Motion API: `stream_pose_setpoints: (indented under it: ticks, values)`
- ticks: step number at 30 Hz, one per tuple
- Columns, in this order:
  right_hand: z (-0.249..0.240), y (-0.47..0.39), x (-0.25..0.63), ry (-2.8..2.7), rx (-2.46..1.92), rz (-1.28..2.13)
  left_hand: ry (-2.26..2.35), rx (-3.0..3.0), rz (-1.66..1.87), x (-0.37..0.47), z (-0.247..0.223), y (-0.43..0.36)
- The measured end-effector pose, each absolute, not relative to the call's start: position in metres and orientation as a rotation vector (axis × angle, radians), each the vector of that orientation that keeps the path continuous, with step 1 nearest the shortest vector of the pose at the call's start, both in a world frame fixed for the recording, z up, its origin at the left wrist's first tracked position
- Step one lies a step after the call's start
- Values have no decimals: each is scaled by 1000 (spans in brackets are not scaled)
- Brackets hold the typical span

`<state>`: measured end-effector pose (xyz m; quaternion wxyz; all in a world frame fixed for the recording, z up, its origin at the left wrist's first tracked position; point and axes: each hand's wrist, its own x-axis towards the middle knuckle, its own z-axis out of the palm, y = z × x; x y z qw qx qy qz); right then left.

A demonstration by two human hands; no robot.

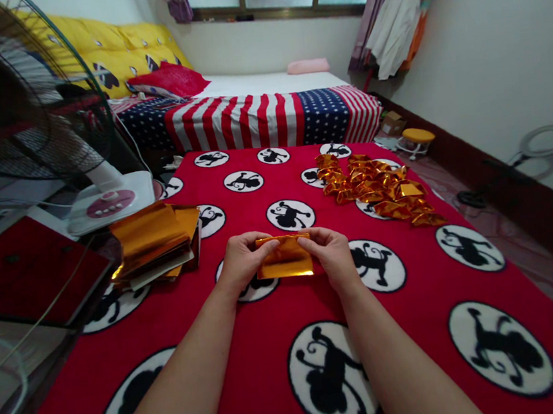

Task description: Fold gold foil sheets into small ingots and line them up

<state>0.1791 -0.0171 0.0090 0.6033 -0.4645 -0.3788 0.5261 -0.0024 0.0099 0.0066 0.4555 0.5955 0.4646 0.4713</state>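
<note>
Between my hands is a small sheet of shiny gold foil paper, its upper edge folded or rolled over. My left hand pinches the left end, thumb on top near the upper edge. At the right end my right hand grips it the same way, and the fingers under the paper are mostly hidden. To the left lies a stack of gold foil sheets. Several folded gold foil pieces sit in rows at the far right of the red cloth with monkey circles.
An electric fan stands at the left, beside a dark red box-like surface. Beyond the cloth is a bed with a flag-patterned cover. A yellow stool and a ring light are on the right.
</note>
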Motion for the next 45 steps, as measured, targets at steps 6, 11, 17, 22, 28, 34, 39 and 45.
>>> stream_pose_setpoints:
  ticks: [6,11,17,22,28,34,39,45]
  values:
    - [10,-17,178,-853,-1107,1221,1145,1438,1154,-1,10,9]
    - [10,-18,176,-837,-1104,1216,1144,1418,1155,0,13,8]
    - [9,-19,174,-853,-1117,1178,1145,1403,1152,1,14,6]
    - [6,-19,174,-849,-1120,1160,1152,1402,1143,0,14,6]
    - [6,-18,174,-845,-1135,1146,1136,1368,1133,-1,12,9]
    - [5,-17,173,-838,-1144,1115,1133,1362,1129,-1,12,8]
    - [4,-18,173,-836,-1167,1095,1176,1362,1159,0,11,9]
    - [5,-21,173,-821,-1152,1099,1177,1435,1195,-2,10,6]
